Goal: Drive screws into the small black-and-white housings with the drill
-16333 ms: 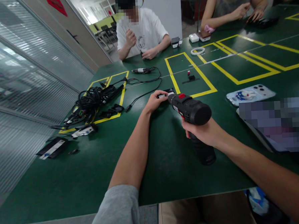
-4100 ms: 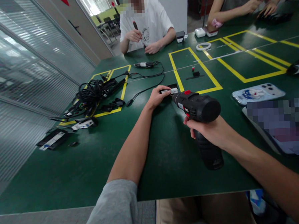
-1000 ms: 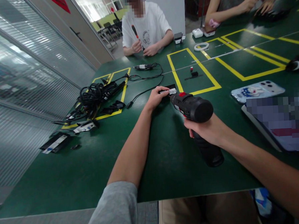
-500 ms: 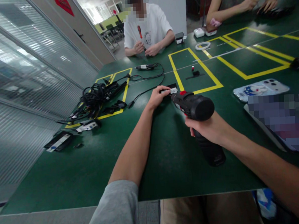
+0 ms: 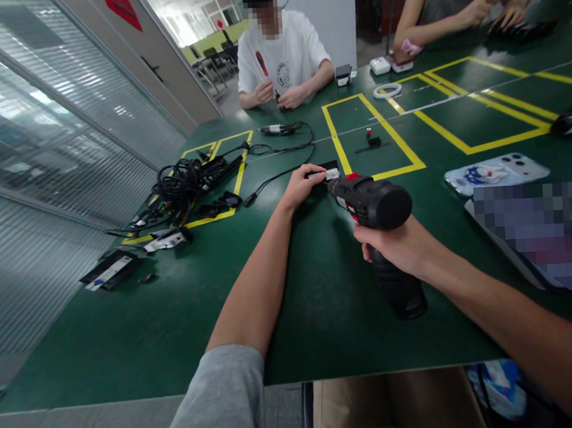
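Observation:
My right hand [image 5: 397, 240] is wrapped round the grip of a black cordless drill [image 5: 371, 200] with red accents. The drill points forward and left, its chuck close to my left fingertips. With fingers closed, my left hand [image 5: 303, 184] grips a small black part with a white block [image 5: 332, 173] on its top, down at the table. Where the drill's tip meets this part is hidden by the drill and my fingers. Left of my left hand lies a black cable end [image 5: 250, 199].
On the green table [image 5: 320, 314], a tangle of black cables [image 5: 188, 181] lies left, near a black-and-white box [image 5: 110, 270]. A phone [image 5: 497, 172] is at right. Small black parts [image 5: 373, 142] lie in a yellow-taped area. Across sits a person [image 5: 282, 61] holding a red screwdriver [image 5: 261, 63].
The drill's handle has swung very slightly left while its chuck stays by my left hand. The view has shifted slightly. The person across has tilted their screwdriver a little.

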A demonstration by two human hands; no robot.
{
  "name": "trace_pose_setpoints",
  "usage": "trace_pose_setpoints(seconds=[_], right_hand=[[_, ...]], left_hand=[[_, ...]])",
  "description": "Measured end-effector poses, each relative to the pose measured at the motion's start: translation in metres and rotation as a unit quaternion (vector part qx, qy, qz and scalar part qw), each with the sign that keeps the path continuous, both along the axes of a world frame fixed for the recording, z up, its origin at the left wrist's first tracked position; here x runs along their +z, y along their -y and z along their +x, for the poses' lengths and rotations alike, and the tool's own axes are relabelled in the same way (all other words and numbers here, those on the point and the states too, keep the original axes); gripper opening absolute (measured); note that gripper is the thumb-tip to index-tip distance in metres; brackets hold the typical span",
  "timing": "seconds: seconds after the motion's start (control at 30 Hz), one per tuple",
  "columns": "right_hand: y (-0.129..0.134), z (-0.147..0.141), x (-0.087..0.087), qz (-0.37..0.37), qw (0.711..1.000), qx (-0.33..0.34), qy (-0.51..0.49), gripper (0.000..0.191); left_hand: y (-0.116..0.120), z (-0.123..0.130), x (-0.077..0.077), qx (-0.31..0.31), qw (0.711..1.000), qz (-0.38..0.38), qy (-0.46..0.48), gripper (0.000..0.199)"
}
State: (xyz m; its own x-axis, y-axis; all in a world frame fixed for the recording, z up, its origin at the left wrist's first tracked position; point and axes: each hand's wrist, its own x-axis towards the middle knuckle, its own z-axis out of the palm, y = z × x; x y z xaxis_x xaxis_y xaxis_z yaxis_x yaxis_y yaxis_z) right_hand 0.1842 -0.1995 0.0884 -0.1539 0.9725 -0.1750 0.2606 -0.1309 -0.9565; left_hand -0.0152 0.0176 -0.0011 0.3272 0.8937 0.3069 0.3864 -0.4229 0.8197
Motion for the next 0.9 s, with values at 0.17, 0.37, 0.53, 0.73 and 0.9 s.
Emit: trace_pose_setpoints(seconds=[0.17, 0.37, 0.53, 0.73, 0.9], right_hand=[[0.0, 0.0023, -0.0033, 0.013, 1.0, 0.018, 0.0, 0.01], [-0.0008, 0.0019, -0.0041, 0.013, 1.0, 0.024, -0.004, 0.008], [0.0008, 0.0004, 0.0016, 0.005, 1.0, 0.015, 0.011, 0.011], [0.0011, -0.0001, 0.0021, 0.001, 1.0, 0.006, 0.002, 0.007], [0.0004, 0.0002, 0.0022, -0.003, 0.999, 0.015, -0.035, 0.009]], left_hand=[[0.0012, 0.0007, 0.001, 0.005, 1.0, -0.004, -0.002, 0.026], [0.0037, 0.0025, 0.0037, 0.008, 1.0, -0.009, -0.001, 0.024], [0.0018, 0.0016, 0.0019, -0.001, 1.0, -0.01, 0.002, 0.026], [0.0008, 0.0015, 0.0004, 0.002, 1.0, -0.013, 0.004, 0.026], [0.0002, 0.0007, 0.0003, 0.011, 1.0, -0.012, -0.007, 0.027]])
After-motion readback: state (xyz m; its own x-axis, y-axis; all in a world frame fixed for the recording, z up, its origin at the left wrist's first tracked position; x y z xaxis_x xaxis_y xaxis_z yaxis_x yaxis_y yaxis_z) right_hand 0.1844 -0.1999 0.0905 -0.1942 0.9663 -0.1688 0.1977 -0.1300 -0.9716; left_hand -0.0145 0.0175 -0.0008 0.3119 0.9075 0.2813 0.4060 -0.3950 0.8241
